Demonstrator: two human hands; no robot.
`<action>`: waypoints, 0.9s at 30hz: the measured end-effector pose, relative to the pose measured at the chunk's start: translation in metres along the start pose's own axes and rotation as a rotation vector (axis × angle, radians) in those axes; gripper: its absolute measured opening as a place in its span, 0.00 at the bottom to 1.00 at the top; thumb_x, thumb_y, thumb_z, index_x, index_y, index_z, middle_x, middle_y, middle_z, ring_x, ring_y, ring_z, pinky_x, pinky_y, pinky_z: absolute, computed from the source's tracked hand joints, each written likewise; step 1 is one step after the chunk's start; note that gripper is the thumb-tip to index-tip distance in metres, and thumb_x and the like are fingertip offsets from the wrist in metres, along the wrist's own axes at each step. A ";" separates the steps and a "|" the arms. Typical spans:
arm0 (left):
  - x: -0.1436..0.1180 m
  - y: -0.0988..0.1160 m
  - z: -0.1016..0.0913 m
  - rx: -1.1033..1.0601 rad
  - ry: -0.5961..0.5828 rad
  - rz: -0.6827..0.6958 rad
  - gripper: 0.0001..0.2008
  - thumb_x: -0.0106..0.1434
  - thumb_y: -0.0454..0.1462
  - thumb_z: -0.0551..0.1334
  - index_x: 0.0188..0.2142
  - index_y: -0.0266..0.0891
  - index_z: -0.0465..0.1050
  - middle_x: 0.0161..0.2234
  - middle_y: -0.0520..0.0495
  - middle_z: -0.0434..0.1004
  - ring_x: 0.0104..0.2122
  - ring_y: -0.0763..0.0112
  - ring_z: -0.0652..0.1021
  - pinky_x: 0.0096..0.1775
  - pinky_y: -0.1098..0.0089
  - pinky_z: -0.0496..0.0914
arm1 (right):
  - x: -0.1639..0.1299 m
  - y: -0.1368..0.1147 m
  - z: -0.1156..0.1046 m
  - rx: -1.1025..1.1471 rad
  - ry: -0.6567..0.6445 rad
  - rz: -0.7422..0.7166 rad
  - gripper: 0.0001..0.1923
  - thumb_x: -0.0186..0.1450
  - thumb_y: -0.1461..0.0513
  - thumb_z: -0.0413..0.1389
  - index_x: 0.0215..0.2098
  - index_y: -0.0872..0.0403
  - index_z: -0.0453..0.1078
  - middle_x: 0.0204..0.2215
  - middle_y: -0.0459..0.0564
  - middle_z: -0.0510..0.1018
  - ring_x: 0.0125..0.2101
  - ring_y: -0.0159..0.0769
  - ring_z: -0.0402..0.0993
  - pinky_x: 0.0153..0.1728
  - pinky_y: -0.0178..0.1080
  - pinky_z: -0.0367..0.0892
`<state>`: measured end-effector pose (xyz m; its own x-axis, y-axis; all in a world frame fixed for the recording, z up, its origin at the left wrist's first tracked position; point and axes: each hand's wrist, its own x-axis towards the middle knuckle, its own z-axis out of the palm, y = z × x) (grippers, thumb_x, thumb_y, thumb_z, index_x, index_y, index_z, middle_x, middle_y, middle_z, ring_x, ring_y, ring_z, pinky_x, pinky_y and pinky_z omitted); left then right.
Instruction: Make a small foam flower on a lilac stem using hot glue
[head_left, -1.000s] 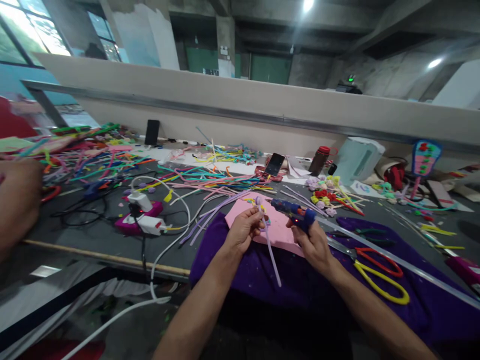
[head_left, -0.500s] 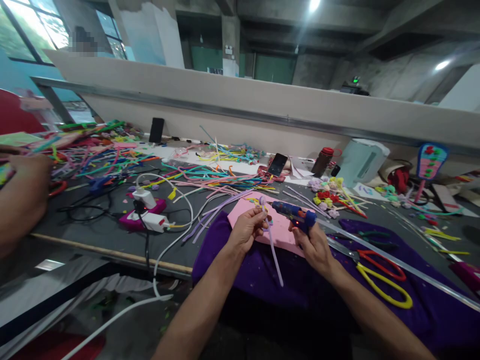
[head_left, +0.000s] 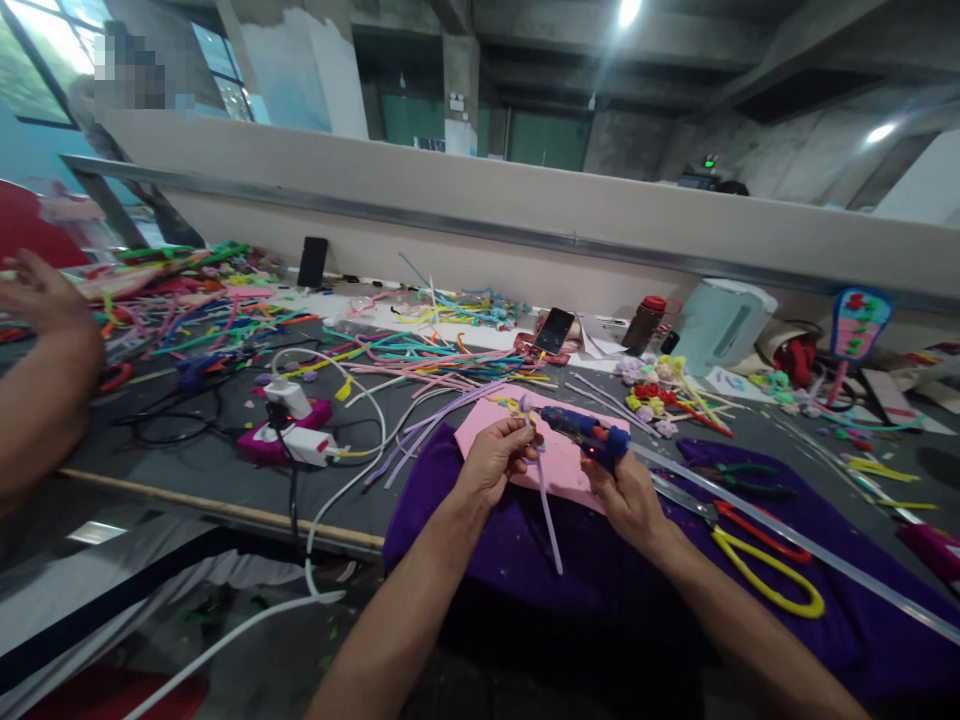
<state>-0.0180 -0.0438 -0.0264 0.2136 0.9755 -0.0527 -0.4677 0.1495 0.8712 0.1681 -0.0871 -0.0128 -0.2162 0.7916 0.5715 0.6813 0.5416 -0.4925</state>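
My left hand (head_left: pixel 496 458) is closed on a lilac pipe cleaner (head_left: pixel 550 525); its upper end is curled into a small ball shape and its tail hangs down. In my right hand (head_left: pixel 626 492) is a blue glue gun (head_left: pixel 581 427) with a small red light lit. Its nozzle points left, close to the curled end; whether they touch I cannot tell. A long clear glue stick (head_left: pixel 780 540) runs out of the gun's back to the lower right. Under both hands lie a pink sheet (head_left: pixel 480 420) and a purple cloth (head_left: pixel 427 500).
Scissors (head_left: pixel 765 570) with red and yellow handles and pliers (head_left: pixel 742 478) lie at right. Pipe-cleaner flowers (head_left: pixel 651 395), a phone (head_left: pixel 553 332) and a bottle (head_left: pixel 645 322) stand behind. A power strip (head_left: pixel 300 440) with cables is at left, near a co-worker's arm (head_left: pixel 52 370).
The glue gun has shifted slightly left, towards the curled pipe cleaner. My left hand has hardly moved. The co-worker's hand at left has lifted and lies differently.
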 end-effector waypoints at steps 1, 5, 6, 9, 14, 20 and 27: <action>0.000 0.000 0.000 0.000 -0.001 0.001 0.13 0.49 0.40 0.65 0.30 0.32 0.69 0.27 0.47 0.73 0.17 0.84 0.69 0.15 0.83 0.59 | 0.000 0.000 0.000 0.002 -0.006 0.002 0.12 0.64 0.56 0.44 0.35 0.55 0.64 0.19 0.47 0.67 0.25 0.38 0.68 0.30 0.39 0.65; -0.001 0.001 0.001 0.014 0.003 -0.005 0.13 0.48 0.40 0.66 0.30 0.33 0.69 0.27 0.47 0.73 0.17 0.84 0.69 0.15 0.83 0.58 | 0.000 0.001 0.000 -0.007 -0.013 0.007 0.12 0.64 0.55 0.44 0.34 0.55 0.64 0.19 0.47 0.67 0.25 0.38 0.68 0.30 0.40 0.65; -0.001 0.001 0.001 0.018 0.004 -0.006 0.13 0.49 0.40 0.65 0.30 0.33 0.69 0.27 0.47 0.73 0.17 0.84 0.68 0.15 0.83 0.58 | 0.000 0.001 0.000 -0.013 -0.013 0.005 0.13 0.64 0.55 0.44 0.34 0.55 0.64 0.19 0.47 0.67 0.25 0.38 0.68 0.30 0.40 0.65; -0.001 0.001 0.001 0.018 0.007 0.002 0.12 0.49 0.40 0.65 0.30 0.33 0.69 0.27 0.47 0.73 0.17 0.84 0.68 0.15 0.83 0.59 | 0.000 0.001 0.001 -0.035 -0.013 -0.015 0.13 0.64 0.55 0.44 0.36 0.54 0.65 0.21 0.48 0.68 0.26 0.38 0.68 0.31 0.40 0.65; -0.001 0.003 0.001 0.012 0.024 0.006 0.11 0.50 0.38 0.65 0.30 0.33 0.70 0.27 0.47 0.73 0.17 0.84 0.68 0.15 0.83 0.58 | 0.000 0.001 0.001 -0.059 -0.009 -0.056 0.15 0.64 0.55 0.44 0.41 0.55 0.63 0.27 0.51 0.70 0.29 0.39 0.68 0.34 0.42 0.65; -0.001 0.002 0.000 -0.006 0.026 0.005 0.11 0.49 0.38 0.65 0.30 0.33 0.70 0.27 0.48 0.73 0.17 0.84 0.69 0.15 0.82 0.59 | -0.001 0.003 0.002 -0.027 -0.016 -0.054 0.15 0.64 0.56 0.44 0.42 0.55 0.63 0.27 0.51 0.70 0.30 0.40 0.69 0.33 0.41 0.66; -0.001 0.002 0.001 0.018 0.021 -0.002 0.12 0.48 0.39 0.65 0.30 0.33 0.70 0.26 0.48 0.73 0.17 0.84 0.68 0.15 0.82 0.58 | 0.000 0.002 -0.001 -0.036 -0.008 -0.005 0.14 0.64 0.55 0.44 0.39 0.55 0.64 0.24 0.50 0.69 0.28 0.40 0.69 0.32 0.42 0.66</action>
<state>-0.0184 -0.0446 -0.0240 0.1968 0.9783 -0.0643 -0.4513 0.1486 0.8799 0.1701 -0.0856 -0.0134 -0.2252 0.7909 0.5690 0.7046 0.5355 -0.4655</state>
